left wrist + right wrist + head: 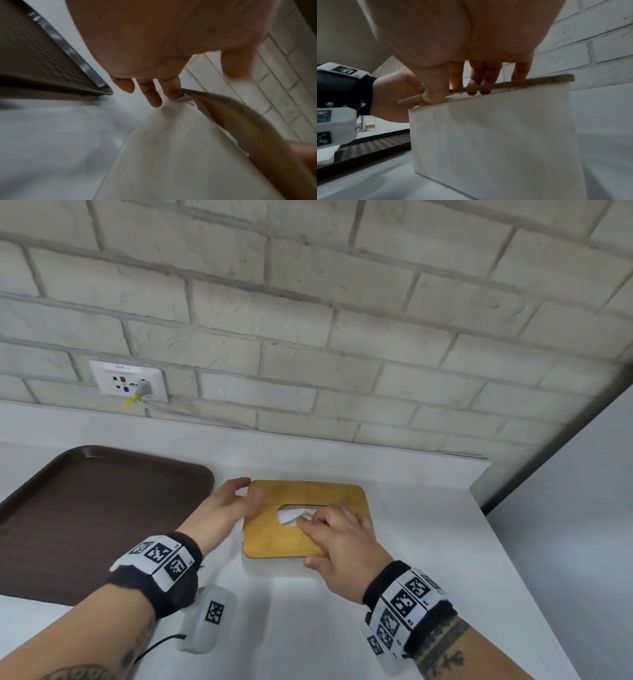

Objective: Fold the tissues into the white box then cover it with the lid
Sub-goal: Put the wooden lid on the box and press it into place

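So the wooden lid (306, 522) was sitting on top of the white box (496, 135), which stood on the counter just right of the brown tray (96, 518). From the right wrist view the lid looked slightly tilted, its left end riding a bit above the box rim, so I'd say it wasn't fully seated yet. White tissue (294, 513) showed through the oval cutout in the lid.

The left hand (226, 508) held the lid's left edge, thumb on top and fingers curled round the far corner. The right hand (339, 537) pinched the near edge of the lid, thumb under the lip and fingertips (306, 523) on top, right at the cutout.

Handling-wise: the lid looked like a thin, stiff bamboo board, light, not bendy, probably a bit slick on the face. Gripping by the edges made sense, since it overhangs the box wall. The box looked light too, so pushing sideways could slide it on the smooth counter; pressing straight down at opposite edges seemed safest. The tissue is soft and could snag under the rim
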Demonstrator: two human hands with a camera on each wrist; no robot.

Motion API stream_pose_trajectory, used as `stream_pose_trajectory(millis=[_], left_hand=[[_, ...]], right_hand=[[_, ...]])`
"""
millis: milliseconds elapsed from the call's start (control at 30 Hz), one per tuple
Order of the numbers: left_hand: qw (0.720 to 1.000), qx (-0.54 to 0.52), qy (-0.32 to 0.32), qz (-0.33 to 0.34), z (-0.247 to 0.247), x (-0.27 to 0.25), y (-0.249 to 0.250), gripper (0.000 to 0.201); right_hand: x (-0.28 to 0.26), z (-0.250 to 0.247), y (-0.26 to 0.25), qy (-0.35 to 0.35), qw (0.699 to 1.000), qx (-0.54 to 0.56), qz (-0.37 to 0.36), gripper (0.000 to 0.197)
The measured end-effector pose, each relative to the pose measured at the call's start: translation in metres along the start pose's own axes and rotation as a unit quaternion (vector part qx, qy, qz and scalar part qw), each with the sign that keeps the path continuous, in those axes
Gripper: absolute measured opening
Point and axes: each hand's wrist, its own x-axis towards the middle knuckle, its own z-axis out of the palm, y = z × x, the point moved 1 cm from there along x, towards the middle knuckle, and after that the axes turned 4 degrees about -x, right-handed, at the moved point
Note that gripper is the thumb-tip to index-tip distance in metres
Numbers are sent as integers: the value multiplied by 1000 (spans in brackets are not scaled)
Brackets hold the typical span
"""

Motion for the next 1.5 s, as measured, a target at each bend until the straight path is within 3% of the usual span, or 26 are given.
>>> stream_pose_trajectory(millis=[133, 200, 367, 500, 700, 800, 1033, 1133, 1233, 1333, 1500], left_hand=[[998, 41, 39, 25, 1, 0, -15, 67], [998, 45, 44, 30, 1, 2, -14, 67], [997, 63, 43, 31, 3, 0, -13, 69], [997, 64, 40, 27, 4, 1, -14, 73], [996, 64, 50, 23, 2, 4, -17, 77], [997, 57, 50, 21, 3, 5, -18, 78], [997, 72, 38, 17, 1, 7, -22, 87], [994, 100, 46, 22, -2, 7, -26, 104], [993, 100, 53, 26, 0, 6, -26, 99], [995, 78, 60, 25, 3, 5, -25, 81], [995, 62, 69, 23, 3, 5, -30, 90]], right_hand=[[7, -6, 8, 65, 992, 91, 66, 43], [19, -11, 15, 79, 991, 60, 90, 31], [48, -34, 14, -29, 989, 12, 141, 20], [62, -48, 5, -117, 987, -66, 82, 25], [75, -50, 5, -191, 965, -181, -11, 30], [79, -44, 5, -195, 942, -266, -63, 28], [82, -50, 3, -214, 923, -300, -110, 33], [84, -49, 0, -236, 892, -359, -141, 33], [86, -49, -1, -238, 867, -406, -165, 36], [86, -48, 2, -218, 875, -397, -169, 29], [85, -43, 7, -188, 908, -339, -158, 32]])
